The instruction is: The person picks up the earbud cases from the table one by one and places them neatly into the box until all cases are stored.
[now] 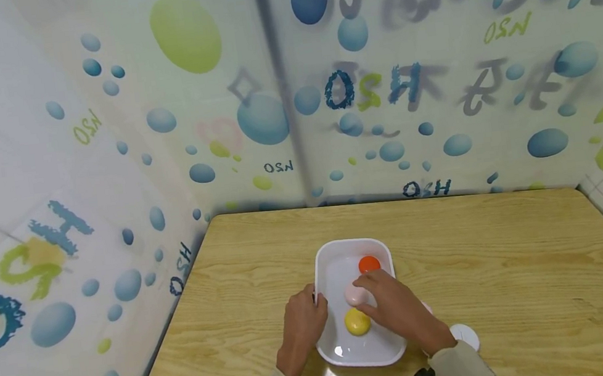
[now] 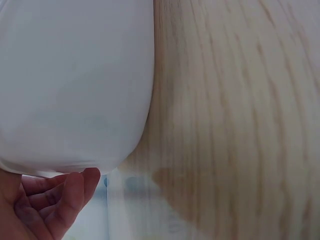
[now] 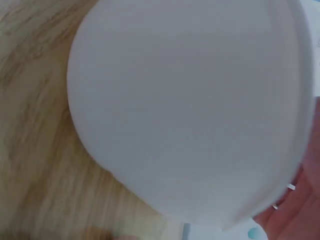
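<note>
A white rectangular tray (image 1: 337,345) with rounded corners stands on the table. My left hand (image 1: 303,319) grips its left rim; the left wrist view shows curled fingers (image 2: 75,200) at the rim beside the tray's outer wall (image 2: 75,90). Over the tray reaches my right hand (image 1: 395,304), its thumb and fingers pinching a pale pink round piece (image 1: 354,295). A glossy yellow round piece (image 1: 357,322) lies nearer me, and an orange-red one (image 1: 368,264) lies farther off. In the right wrist view the tray wall (image 3: 185,100) hides most of the right hand (image 3: 297,205).
A white disc (image 1: 465,337) lies on the wooden table (image 1: 511,263) right of the tray, partly covered by the right sleeve. Something small and pinkish peeks out behind the right hand. Printed curtain-like walls (image 1: 437,104) stand behind the table and at its sides.
</note>
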The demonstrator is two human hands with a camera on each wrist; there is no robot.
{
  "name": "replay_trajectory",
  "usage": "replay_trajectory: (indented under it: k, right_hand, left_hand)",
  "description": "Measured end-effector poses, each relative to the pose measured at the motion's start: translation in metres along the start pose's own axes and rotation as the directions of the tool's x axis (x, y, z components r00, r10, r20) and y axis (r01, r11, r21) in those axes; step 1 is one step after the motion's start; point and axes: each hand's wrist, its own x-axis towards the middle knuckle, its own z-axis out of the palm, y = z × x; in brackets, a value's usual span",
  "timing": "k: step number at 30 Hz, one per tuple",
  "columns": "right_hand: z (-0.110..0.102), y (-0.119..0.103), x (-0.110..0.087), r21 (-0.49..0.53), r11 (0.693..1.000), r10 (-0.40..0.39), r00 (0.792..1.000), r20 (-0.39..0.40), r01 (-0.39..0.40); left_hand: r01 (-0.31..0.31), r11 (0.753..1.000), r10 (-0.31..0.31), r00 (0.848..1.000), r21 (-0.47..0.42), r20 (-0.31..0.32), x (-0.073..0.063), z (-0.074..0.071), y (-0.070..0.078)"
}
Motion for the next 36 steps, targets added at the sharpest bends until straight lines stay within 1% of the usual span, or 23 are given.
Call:
replay_trajectory:
  k: [5,11,17,19,23,26,36]
  right_hand:
    - [-0.008,0.005,-0.003,0.013,0.999,0.045,0.997,-0.069,-0.044]
    - [-0.016,0.016,-0.008,0.021,0.996,0.087,0.989,-0.117,-0.085]
    - [-0.022,0.028,-0.016,0.012,0.989,0.148,0.983,-0.106,-0.147]
    - [-0.022,0.033,-0.019,0.015,0.987,0.159,0.981,-0.114,-0.158]
    - [-0.020,0.042,-0.026,0.020,0.989,0.148,0.978,-0.145,-0.147]
    - [-0.020,0.048,-0.031,0.024,0.990,0.143,0.979,-0.149,-0.141]
    - [-0.021,0.064,-0.044,0.042,0.983,0.182,0.977,-0.112,-0.179]
  left_hand:
    - [0.000,1.000,0.000,1.000,0.006,-0.012,0.000,0.001,0.000]
    - [0.008,1.000,-0.008,1.000,0.000,-0.005,0.000,0.001,0.000]
    - [0.025,1.000,-0.025,1.000,-0.004,0.014,0.000,0.001,0.001]
    - [0.024,1.000,-0.024,1.000,-0.001,0.012,0.000,0.001,0.001]
    - [0.026,1.000,-0.026,1.000,-0.002,0.014,0.000,0.000,0.001]
    - [0.027,1.000,-0.027,0.999,-0.005,0.018,0.000,0.001,0.000]
    - [0.029,1.000,-0.029,0.999,-0.002,0.028,0.000,0.001,0.000]
